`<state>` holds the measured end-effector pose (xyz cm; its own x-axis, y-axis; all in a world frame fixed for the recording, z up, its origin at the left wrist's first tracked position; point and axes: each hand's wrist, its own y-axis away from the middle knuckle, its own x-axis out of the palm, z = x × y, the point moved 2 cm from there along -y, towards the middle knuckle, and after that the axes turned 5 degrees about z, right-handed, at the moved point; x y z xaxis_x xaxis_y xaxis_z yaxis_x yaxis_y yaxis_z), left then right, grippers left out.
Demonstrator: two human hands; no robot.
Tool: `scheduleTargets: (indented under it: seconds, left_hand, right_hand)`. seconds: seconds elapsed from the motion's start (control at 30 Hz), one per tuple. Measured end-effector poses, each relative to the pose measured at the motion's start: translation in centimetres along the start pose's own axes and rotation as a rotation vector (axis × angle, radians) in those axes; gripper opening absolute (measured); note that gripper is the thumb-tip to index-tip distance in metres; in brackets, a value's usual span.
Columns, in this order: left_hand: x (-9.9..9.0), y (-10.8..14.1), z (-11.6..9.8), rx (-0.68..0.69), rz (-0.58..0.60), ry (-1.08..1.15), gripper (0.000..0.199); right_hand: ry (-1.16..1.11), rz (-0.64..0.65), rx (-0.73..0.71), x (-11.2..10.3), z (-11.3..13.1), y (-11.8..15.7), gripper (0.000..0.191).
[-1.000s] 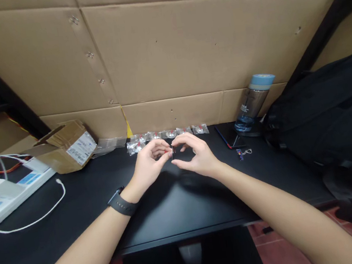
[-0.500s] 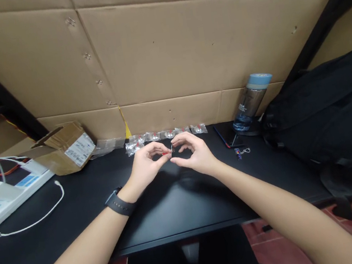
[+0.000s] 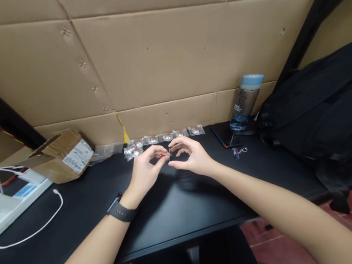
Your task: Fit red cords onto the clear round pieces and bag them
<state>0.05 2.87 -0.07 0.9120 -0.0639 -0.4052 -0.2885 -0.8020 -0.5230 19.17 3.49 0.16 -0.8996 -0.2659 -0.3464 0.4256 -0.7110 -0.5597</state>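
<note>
Above the table, my left hand [image 3: 146, 170] is closed in a pinch, its thumb and fingertips at a small red piece. My right hand [image 3: 193, 156] is closed around the rim of a thin disc [image 3: 169, 154], which is seen edge-on with the red piece at its left face. Thumb and fingers of that hand span the disc from bottom to top. The disc's faces are hidden by the angle. Behind my hands, several clear plastic packets with round silvery pieces and red bits [image 3: 168, 137] lie in a row along the cardboard wall.
An open cardboard box [image 3: 65, 158] and a white power strip [image 3: 18, 202] with a white cable [image 3: 49, 222] are at left. On the right stand a blue-capped bottle [image 3: 246, 104], a dark tablet-like device [image 3: 224, 136], a keychain [image 3: 238, 154] and a black backpack [image 3: 326, 106].
The camera view has shifted slightly. My hands stay together at the disc, which now shows a little more plainly edge-on between them; the things on the table have not moved.
</note>
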Motion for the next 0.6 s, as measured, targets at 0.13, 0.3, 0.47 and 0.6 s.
scheduleTargets:
  seconds: [0.13,0.3,0.47,0.6]
  left_hand:
    - [0.0,-0.1,-0.3,-0.028,-0.006,0.026,0.015]
    - [0.2,-0.4,-0.4,-0.134,0.03,0.216,0.022]
    - [0.4,-0.4,-0.3,-0.143,0.043,0.235,0.023]
    - [0.2,-0.2,-0.3,-0.074,0.014,0.142,0.019]
  right_hand:
    - [0.045,0.007,-0.051,0.0,0.2,0.0,0.045]
    - [0.216,0.009,-0.198,-0.3,1.2,-0.1,0.036]
    - [0.28,0.032,-0.238,-0.3,1.6,0.0,0.034]
    - [0.246,0.017,-0.188,-0.2,1.4,0.1,0.038]
